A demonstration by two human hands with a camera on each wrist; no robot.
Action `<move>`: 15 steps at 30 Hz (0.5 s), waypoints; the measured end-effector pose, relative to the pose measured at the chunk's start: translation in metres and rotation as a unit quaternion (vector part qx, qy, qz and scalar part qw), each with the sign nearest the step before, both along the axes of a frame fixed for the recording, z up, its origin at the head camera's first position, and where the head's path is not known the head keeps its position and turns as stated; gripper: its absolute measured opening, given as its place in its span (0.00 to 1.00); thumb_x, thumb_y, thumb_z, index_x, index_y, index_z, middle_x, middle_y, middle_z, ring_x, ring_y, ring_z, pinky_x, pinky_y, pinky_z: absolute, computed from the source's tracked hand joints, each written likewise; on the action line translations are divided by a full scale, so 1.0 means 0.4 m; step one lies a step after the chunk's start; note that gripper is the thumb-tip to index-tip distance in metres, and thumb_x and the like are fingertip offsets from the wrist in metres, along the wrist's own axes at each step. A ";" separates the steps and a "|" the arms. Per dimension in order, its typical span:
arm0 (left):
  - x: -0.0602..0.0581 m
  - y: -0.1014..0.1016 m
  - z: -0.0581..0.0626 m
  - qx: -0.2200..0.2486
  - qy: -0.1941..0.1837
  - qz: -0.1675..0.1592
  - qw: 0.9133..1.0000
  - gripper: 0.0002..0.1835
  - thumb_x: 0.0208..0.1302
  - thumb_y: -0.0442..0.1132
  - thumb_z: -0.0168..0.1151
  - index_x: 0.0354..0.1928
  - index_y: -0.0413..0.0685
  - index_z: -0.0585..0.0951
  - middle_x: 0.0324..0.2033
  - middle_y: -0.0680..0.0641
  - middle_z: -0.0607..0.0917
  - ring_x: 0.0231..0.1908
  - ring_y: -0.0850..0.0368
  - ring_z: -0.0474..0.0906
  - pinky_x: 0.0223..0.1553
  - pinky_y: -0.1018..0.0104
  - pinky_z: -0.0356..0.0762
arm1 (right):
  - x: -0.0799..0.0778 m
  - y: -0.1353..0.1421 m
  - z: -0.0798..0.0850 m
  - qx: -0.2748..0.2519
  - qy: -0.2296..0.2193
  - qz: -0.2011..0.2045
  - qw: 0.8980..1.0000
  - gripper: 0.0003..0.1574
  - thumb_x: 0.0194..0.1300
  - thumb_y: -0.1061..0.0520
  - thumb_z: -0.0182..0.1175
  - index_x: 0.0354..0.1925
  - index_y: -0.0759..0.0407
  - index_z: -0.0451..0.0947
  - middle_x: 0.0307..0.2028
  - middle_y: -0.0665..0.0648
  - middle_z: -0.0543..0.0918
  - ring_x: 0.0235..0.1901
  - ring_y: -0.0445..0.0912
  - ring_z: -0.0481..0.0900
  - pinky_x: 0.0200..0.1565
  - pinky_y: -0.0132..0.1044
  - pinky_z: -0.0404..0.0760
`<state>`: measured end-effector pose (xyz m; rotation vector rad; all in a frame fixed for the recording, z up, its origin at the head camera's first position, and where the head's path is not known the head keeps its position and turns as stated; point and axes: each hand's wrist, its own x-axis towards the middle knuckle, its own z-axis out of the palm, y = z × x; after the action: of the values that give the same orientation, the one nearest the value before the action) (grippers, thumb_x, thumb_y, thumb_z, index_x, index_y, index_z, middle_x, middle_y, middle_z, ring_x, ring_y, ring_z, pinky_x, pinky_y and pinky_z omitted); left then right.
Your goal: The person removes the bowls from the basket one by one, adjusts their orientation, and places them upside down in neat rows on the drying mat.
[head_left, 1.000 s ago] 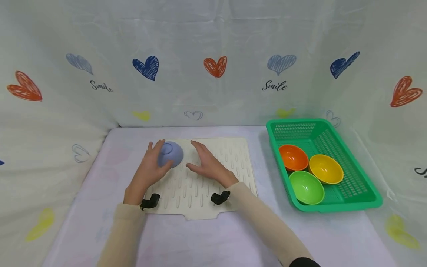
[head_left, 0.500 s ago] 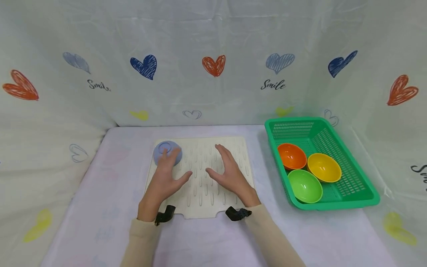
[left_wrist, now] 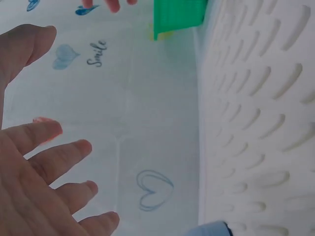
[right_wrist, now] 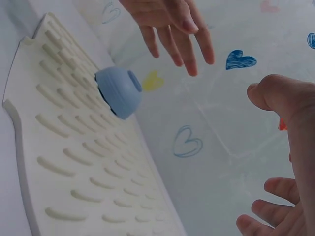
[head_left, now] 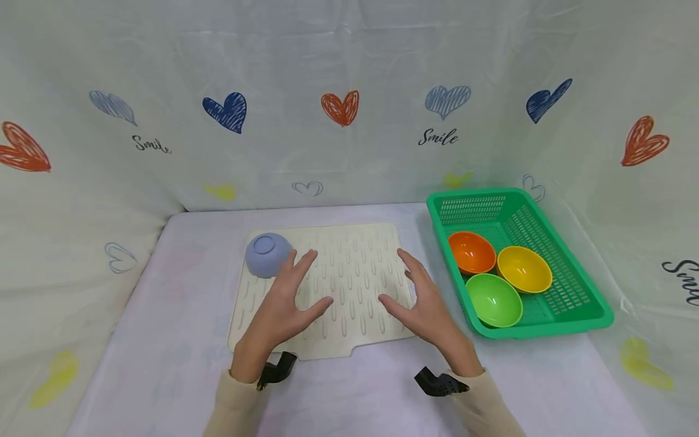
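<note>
A blue bowl point(head_left: 267, 255) lies upside down at the far left corner of a cream ridged mat point(head_left: 349, 261). My left hand point(head_left: 284, 309) hovers over the mat's left part with fingers spread, its fingertips overlapping the bowl's right edge in the head view. In the right wrist view the bowl point(right_wrist: 119, 91) sits rim down on the ridges, and the left hand's fingers show above and apart from it. Over the mat's right edge is my right hand point(head_left: 428, 309), thumb and fingers spread, holding nothing. Both palms face each other across the mat.
A green basket point(head_left: 568, 331) stands to the right of the mat. Inside it are an orange bowl point(head_left: 472, 252), a yellow bowl point(head_left: 524, 269) and a light green bowl point(head_left: 494, 300), all upright. A curtain point(head_left: 284, 158) printed with hearts hangs behind the table.
My left hand has come away from the blue bowl, moving right and toward me. The right hand has moved right, toward the basket. The bowl stays upside down on the mat.
</note>
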<state>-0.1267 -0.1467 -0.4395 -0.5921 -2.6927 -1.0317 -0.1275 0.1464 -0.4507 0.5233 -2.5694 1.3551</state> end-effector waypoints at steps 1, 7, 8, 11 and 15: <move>0.007 -0.001 0.000 0.009 -0.013 0.001 1.000 0.47 0.60 0.50 0.75 0.79 0.53 0.63 0.77 0.41 0.65 0.79 0.33 0.50 0.68 0.26 0.64 | 0.011 0.012 0.004 -0.004 -0.002 -0.001 1.000 0.55 0.62 0.54 0.73 0.79 0.57 0.56 0.78 0.60 0.62 0.75 0.56 0.64 0.70 0.57 0.71; 0.042 -0.023 -0.010 0.031 -0.050 0.009 0.998 0.48 0.60 0.50 0.75 0.80 0.60 0.61 0.80 0.41 0.57 0.79 0.34 0.50 0.67 0.24 0.64 | 0.059 0.100 0.029 -0.017 0.024 -0.003 1.000 0.57 0.58 0.64 0.74 0.78 0.61 0.57 0.74 0.62 0.68 0.72 0.56 0.69 0.69 0.30 0.72; 0.047 -0.028 -0.011 0.030 -0.054 0.012 0.998 0.48 0.61 0.51 0.75 0.80 0.61 0.61 0.80 0.40 0.56 0.79 0.34 0.51 0.66 0.24 0.64 | 0.064 0.115 0.034 -0.020 0.031 -0.002 0.999 0.57 0.57 0.66 0.74 0.79 0.60 0.57 0.73 0.63 0.69 0.71 0.53 0.70 0.67 0.25 0.71; 0.061 -0.043 -0.011 0.026 -0.059 0.022 0.998 0.48 0.61 0.51 0.74 0.80 0.60 0.61 0.80 0.38 0.56 0.78 0.29 0.52 0.66 0.22 0.63 | 0.074 0.160 0.047 -0.026 0.054 0.008 0.998 0.62 0.54 0.71 0.74 0.80 0.57 0.55 0.70 0.65 0.73 0.70 0.43 0.72 0.65 0.20 0.71; 0.078 -0.056 -0.011 0.019 -0.060 0.026 0.998 0.48 0.61 0.51 0.74 0.80 0.60 0.61 0.80 0.37 0.57 0.77 0.27 0.54 0.66 0.21 0.62 | 0.075 0.216 0.057 -0.039 0.083 0.023 0.996 0.65 0.48 0.78 0.71 0.80 0.60 0.54 0.68 0.58 0.75 0.68 0.36 0.72 0.63 0.21 0.73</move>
<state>-0.0956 -0.1692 -0.4437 -0.4648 -2.7680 -1.1359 -0.0977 0.2330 -0.4281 0.6561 -2.3757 1.3600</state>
